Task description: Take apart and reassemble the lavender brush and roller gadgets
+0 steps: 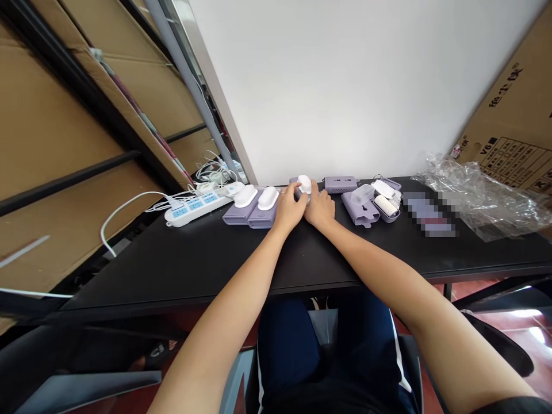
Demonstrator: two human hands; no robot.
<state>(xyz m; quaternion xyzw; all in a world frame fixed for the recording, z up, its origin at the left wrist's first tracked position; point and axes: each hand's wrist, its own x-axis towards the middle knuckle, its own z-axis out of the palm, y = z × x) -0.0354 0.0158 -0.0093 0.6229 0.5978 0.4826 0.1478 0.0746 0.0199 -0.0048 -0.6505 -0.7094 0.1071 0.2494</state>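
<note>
left hand (290,209), right hand (320,207) around white piece (304,183), long axis away

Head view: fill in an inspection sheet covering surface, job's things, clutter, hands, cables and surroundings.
Surface: black tabletop.
Job's things: white-topped piece at the hands; two purple cases with white tops to its left; purple and white parts to its right.
Clutter: crumpled clear plastic; pixelated patch, contents unreadable.
Hands: left hand grips the piece; right hand against it, grip unclear.
Cables: white cables tangled behind power strip.
Surroundings: white panel behind; printed carton right.
</note>
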